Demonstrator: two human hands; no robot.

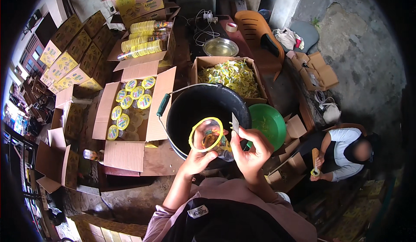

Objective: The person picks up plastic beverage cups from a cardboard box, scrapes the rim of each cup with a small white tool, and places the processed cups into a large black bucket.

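At the far left I see stacked yellow-and-brown cardboard cartons, and nearer, a small clear jar lying on its side just beside an open brown cardboard box, which holds clear plastic cups with round yellow patterned lids. Behind it, another open carton holds long rows of nested yellow-rimmed cups.

Next comes a big round black plastic bucket, its wire handle fitted with a green sleeve. Over its near side, the person's left hand has its grip curled around a clear plastic cup with a bright yellow rim, tilted so that I can see into its mouth. Just right of the cup, the right hand keeps a narrow grip, thumb and fingers pinched on a thin grey metal blade that points upward; whether the blade touches the cup I cannot tell.

Beyond the bucket, a square cardboard box is heaped with yellow-green shredded scraps. A round green plastic basin stands to the bucket's right. At the far right, a seated co-worker in a pale top holds a small yellow-rimmed cup.
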